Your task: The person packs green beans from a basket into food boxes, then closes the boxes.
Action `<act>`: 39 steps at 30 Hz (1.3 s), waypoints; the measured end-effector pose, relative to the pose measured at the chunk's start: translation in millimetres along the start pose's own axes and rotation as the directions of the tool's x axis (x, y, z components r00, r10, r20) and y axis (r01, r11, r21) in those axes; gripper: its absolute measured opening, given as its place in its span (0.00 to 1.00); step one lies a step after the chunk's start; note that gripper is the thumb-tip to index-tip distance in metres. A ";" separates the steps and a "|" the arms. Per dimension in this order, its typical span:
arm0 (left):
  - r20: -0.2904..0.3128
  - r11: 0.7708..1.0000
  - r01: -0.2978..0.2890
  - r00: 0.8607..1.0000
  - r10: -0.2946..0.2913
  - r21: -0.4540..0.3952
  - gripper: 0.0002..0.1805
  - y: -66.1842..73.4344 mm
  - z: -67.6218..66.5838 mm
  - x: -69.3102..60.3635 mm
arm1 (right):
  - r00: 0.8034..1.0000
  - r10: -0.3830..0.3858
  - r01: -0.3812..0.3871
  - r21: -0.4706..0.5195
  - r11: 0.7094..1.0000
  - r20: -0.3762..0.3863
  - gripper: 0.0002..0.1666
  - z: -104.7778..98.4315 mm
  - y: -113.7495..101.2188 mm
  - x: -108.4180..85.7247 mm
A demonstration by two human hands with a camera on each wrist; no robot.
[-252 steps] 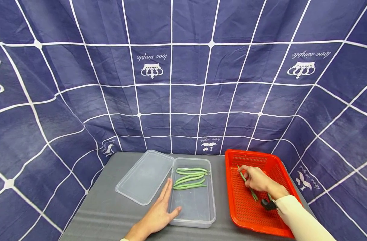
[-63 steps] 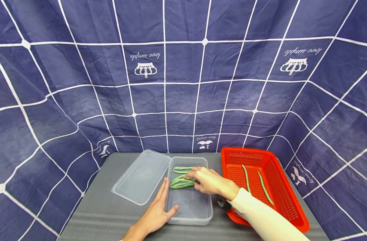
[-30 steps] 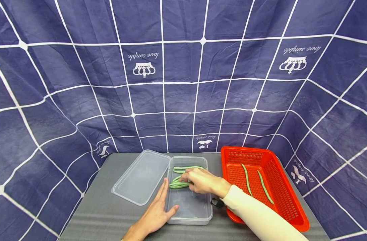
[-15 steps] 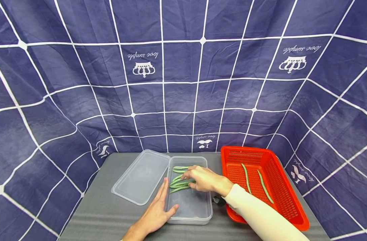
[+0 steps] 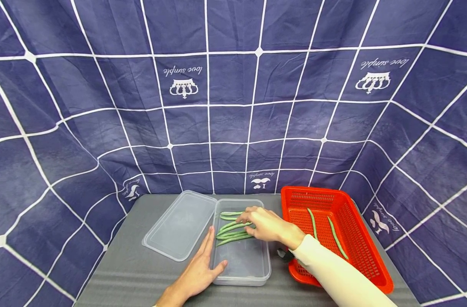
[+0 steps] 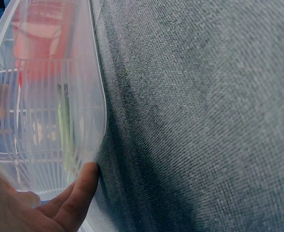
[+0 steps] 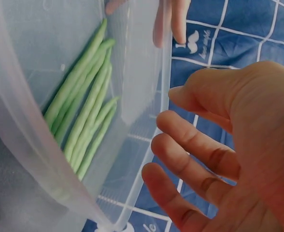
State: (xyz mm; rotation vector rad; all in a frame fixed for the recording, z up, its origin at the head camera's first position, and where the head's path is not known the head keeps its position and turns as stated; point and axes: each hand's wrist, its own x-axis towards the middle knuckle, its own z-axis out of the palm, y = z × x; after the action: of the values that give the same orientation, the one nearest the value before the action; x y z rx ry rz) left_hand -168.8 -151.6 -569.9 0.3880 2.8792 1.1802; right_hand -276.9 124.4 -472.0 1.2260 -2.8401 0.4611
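Observation:
Several green beans [image 5: 229, 234] lie side by side across the far half of a clear plastic container [image 5: 241, 280]. My right hand [image 5: 269, 225] hovers over their right ends, partly covering them in the head view. In the right wrist view its loosely bent fingers [image 7: 168, 186] are apart and hold nothing, with the beans [image 7: 86, 106] lying separate from them. My left hand [image 5: 200, 270] rests along the container's left side, its fingers extended and thumb over the near rim. In the left wrist view a fingertip [image 6: 89, 174] touches the container wall [image 6: 101, 111].
A red perforated basket [image 5: 373, 266] stands to the right, with two green beans [image 5: 337, 238] visible in it; my right forearm crosses over its near left corner. A clear lid [image 5: 181, 226] lies left of the container on the grey table [image 5: 126, 264]. Blue gridded cloth [image 5: 233, 123] encloses the back and sides.
My right hand, gripping a bean in the basket earlier, came to the container and shifted beans there. It has since let go and moved slightly right. My left hand stayed at the container.

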 end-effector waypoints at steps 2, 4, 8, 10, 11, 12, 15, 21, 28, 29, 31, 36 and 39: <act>-0.003 1.000 -0.002 1.000 0.002 0.003 0.64 -0.3 0.5 0.2 | 1.000 0.009 -0.009 0.004 1.000 -0.010 0.22 -1.8 2.8 -2.2; -0.005 1.000 -0.006 1.000 0.006 0.004 0.64 -0.4 0.6 0.1 | 1.000 0.017 -0.017 0.009 1.000 -0.022 0.22 -3.7 5.8 -4.4; -0.005 1.000 -0.008 1.000 0.008 -0.003 0.64 -1.0 0.5 0.3 | 0.999 0.018 -0.017 0.023 1.000 -0.050 0.22 -7.0 13.3 -9.4; -0.004 1.000 -0.009 1.000 0.009 -0.008 0.64 -1.3 0.2 0.5 | 0.998 0.015 -0.013 0.025 1.000 -0.067 0.22 -8.5 17.7 -12.2; -0.004 1.000 -0.008 1.000 0.008 -0.009 0.64 -1.3 0.0 0.6 | 0.997 0.015 -0.013 0.026 1.000 -0.076 0.22 -9.5 19.9 -13.8; -0.003 1.000 -0.008 1.000 0.008 -0.010 0.64 -1.3 -0.2 0.8 | 0.996 0.015 -0.013 0.026 1.000 -0.086 0.21 -10.5 21.9 -15.4; 0.001 1.000 -0.006 1.000 0.006 -0.015 0.64 -1.3 -0.4 0.8 | 0.993 0.019 -0.016 0.026 1.000 -0.113 0.20 -12.5 28.6 -20.2; 0.009 1.000 0.002 1.000 -0.002 -0.031 0.64 -1.2 -0.6 -0.2 | 0.986 0.030 -0.025 0.034 0.999 -0.162 0.19 -15.8 41.7 -29.4; 0.010 1.000 -0.005 1.000 0.005 -0.022 0.64 -2.4 -0.8 0.1 | 0.980 0.058 -0.050 0.046 0.998 -0.190 0.18 -19.2 55.9 -40.1; 0.010 1.000 -0.005 1.000 0.005 -0.021 0.64 -2.5 -0.6 0.2 | 0.979 0.068 -0.059 0.050 0.997 -0.192 0.18 -20.0 57.9 -41.7; 0.010 1.000 -0.004 1.000 0.004 -0.018 0.64 -2.3 -0.4 0.3 | 0.977 0.095 -0.085 0.059 0.995 -0.191 0.18 -21.7 61.8 -45.1; 0.003 1.000 -0.010 1.000 0.010 -0.007 0.64 -1.2 -0.3 0.4 | 0.970 0.148 -0.137 0.071 0.988 -0.195 0.20 -24.8 71.9 -52.8; -0.003 1.000 -0.014 1.000 0.014 -0.002 0.64 -1.0 -0.4 0.2 | 0.965 0.163 -0.152 0.067 0.986 -0.206 0.20 -25.2 78.7 -57.9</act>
State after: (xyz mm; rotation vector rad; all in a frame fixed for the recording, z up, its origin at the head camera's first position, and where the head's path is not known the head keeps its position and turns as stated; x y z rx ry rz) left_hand -169.3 -152.5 -570.3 0.4078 2.8823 1.1858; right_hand -295.6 223.5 -476.0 0.8989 -2.7688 0.6312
